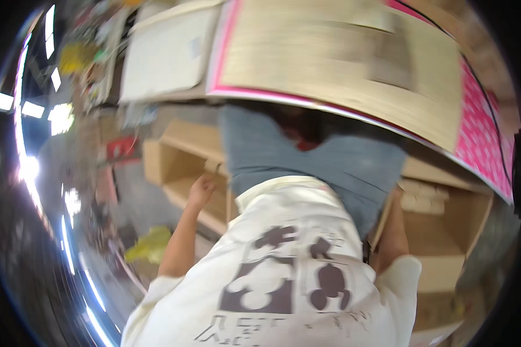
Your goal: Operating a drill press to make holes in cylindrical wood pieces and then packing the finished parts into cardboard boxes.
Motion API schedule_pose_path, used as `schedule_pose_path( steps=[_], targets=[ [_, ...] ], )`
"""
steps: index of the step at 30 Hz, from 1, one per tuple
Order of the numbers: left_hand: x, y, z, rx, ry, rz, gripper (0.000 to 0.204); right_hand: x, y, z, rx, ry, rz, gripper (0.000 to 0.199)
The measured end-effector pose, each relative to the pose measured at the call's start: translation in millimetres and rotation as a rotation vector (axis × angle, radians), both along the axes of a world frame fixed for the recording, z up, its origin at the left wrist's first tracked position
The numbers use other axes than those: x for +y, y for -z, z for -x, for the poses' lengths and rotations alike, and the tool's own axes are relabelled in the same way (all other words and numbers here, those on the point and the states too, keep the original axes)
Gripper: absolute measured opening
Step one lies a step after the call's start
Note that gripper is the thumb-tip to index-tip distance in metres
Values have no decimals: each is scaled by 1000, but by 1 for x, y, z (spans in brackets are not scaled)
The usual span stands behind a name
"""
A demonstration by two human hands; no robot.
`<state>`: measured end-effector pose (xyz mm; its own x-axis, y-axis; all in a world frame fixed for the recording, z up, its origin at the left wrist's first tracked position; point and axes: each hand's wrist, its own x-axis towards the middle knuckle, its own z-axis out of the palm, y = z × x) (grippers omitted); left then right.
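My left hand point(202, 191) is over the near side of an open cardboard box point(188, 136) on my left. Its fingers look curled together, and blur hides whether anything is in them. Pale pieces point(215, 167) lie in that box beside my leg. My right hand point(396, 199) reaches down between my right leg and a second cardboard box point(472, 222); its fingers are mostly hidden. Several pale, roll-like pieces point(424, 196) are stacked in the right box, close to that hand.
Across my knees stands a table with a beige board point(295, 52) and a pink patterned cover point(480, 130). A dark cable point(486, 95) crosses its right side. A white panel point(162, 58) adjoins it at left. A yellow bag point(147, 244) and a red item point(121, 148) lie on the floor.
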<state>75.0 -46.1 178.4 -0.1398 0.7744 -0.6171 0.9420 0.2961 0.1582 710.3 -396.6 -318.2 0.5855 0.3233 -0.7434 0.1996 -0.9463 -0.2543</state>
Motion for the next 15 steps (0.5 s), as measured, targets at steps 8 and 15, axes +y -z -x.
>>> schedule_pose_path(
  steps=[8, 15],
  targets=[
    [-26, 88, 73, -128, -84, 8, 56, 22, -155, -78, 385, 579, -614, 47],
    [-39, 196, 85, -140, -63, 146, 72, 49, -380, -48, 32, 656, -549, 36]
  ],
)
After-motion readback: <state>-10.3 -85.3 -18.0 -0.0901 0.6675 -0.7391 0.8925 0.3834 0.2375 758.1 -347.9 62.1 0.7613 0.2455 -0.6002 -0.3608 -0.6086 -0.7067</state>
